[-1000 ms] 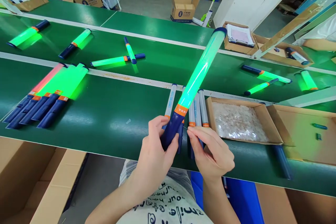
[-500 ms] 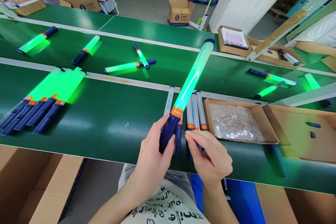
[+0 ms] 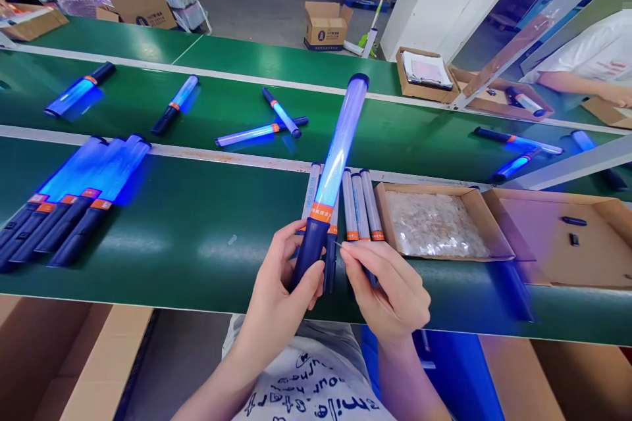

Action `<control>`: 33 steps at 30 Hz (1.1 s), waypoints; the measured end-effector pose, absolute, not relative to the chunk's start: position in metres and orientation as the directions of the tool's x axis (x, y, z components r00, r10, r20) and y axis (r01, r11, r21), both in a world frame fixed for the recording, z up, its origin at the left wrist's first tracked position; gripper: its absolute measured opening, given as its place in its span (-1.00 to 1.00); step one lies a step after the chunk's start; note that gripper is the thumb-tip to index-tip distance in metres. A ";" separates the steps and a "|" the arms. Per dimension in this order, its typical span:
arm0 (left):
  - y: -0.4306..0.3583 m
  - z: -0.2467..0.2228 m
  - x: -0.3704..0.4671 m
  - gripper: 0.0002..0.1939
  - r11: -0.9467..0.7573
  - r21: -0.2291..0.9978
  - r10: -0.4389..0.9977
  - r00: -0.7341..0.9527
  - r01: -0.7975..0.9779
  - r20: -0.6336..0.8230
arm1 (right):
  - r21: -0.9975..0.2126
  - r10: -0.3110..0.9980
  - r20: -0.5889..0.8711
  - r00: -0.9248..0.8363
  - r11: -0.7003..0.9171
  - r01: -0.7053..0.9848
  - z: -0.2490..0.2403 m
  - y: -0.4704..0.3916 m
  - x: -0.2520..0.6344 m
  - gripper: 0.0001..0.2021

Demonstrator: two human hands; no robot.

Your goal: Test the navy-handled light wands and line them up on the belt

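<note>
My left hand (image 3: 284, 276) is wrapped around the dark handle of a light stick (image 3: 338, 138), which glows blue and leans up and to the right. An orange band circles it above the handle. Just right of the handle, my right hand (image 3: 388, 286) pinches a thin pale sliver (image 3: 338, 245), too small to name. Behind and between the hands lie several unlit light sticks (image 3: 360, 207), partly hidden. A row of lit light sticks (image 3: 99, 171) rests on the bench at the left.
Several glowing sticks lie on the green conveyor (image 3: 197, 105) beyond. To the right stand a carton tray (image 3: 508, 255) of small clear plastic pieces and a shallow box (image 3: 538, 223) with small dark parts. A co-worker's arm (image 3: 567, 82) shows at the far right, another person at the far left.
The light of the sticks has turned from green to blue. The held stick has swung more upright and moved slightly left in view. Both hands keep their grips.
</note>
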State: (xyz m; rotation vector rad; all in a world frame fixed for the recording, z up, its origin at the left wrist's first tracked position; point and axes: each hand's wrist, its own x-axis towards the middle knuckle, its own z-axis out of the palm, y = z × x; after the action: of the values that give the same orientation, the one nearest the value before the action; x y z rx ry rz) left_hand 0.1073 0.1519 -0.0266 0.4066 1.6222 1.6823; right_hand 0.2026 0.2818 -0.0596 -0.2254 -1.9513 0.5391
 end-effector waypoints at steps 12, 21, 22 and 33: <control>0.151 -0.029 0.104 -0.52 0.003 0.913 0.770 -0.581 -0.408 -0.262 | -0.465 0.366 0.818 -0.443 0.875 -0.134 -0.054 0.280 0.197 -0.69; 0.156 -0.030 0.101 -0.47 -0.038 0.883 0.750 -0.598 -0.467 -0.284 | -0.453 0.379 0.812 -0.444 0.889 -0.069 -0.052 0.280 0.201 -0.73; 0.157 -0.028 0.102 -0.47 -0.033 0.886 0.737 -0.610 -0.462 -0.291 | -0.454 0.380 0.810 -0.446 0.889 -0.068 -0.052 0.279 0.201 -0.73; 0.159 -0.042 0.093 -0.39 -0.011 0.904 0.746 -0.606 -0.428 -0.278 | -0.449 0.379 0.817 -0.435 0.891 -0.068 -0.055 0.286 0.204 -0.77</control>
State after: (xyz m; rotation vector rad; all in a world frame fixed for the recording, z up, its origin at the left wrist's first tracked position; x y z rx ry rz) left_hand 0.0932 0.1593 -0.0424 0.3535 1.4113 1.7459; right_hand 0.2043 0.2857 -0.0549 -0.2273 -1.9625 0.5113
